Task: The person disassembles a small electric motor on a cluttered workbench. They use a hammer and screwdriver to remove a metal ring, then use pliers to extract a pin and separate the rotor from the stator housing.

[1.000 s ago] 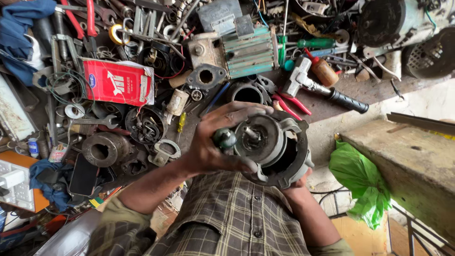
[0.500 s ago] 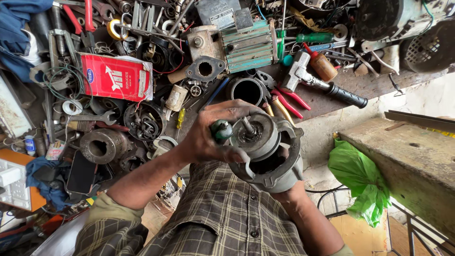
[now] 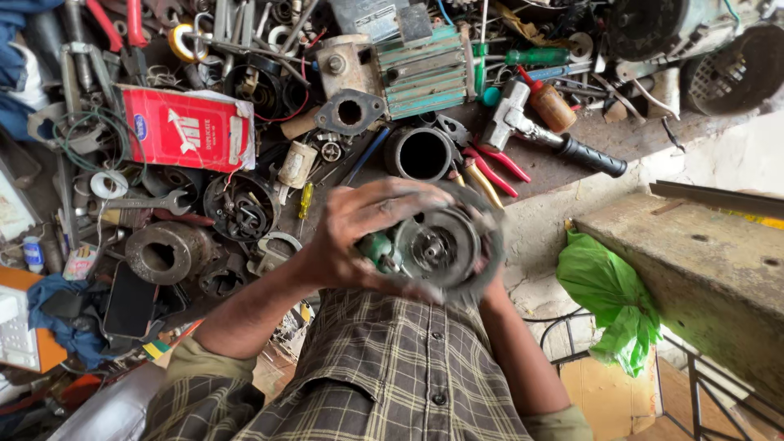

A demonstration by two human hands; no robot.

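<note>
I hold a round grey metal motor housing (image 3: 445,245) close above my checked shirt, its open face with a hub and inner ring turned up at me. My left hand (image 3: 359,233) lies over its left side and top, fingers curled on the rim, with a green-handled tool (image 3: 377,247) pressed in the palm against the housing. My right hand (image 3: 492,282) supports the housing from below and behind on the right. It is mostly hidden; only a bit of it and the wrist show. The housing is motion-blurred.
A cluttered workbench (image 3: 637,139) lies beyond: a red carton (image 3: 184,129), a green finned block (image 3: 420,69), a black ring (image 3: 422,153), red-handled pliers (image 3: 494,163), a black-gripped hammer (image 3: 555,139), a spanner (image 3: 151,202). To the right are a green plastic bag (image 3: 612,302) and a concrete slab (image 3: 719,269).
Both hands and the housing have shifted slightly down and left toward my body. My left hand has spread further over the housing's top, and the part has turned a little.
</note>
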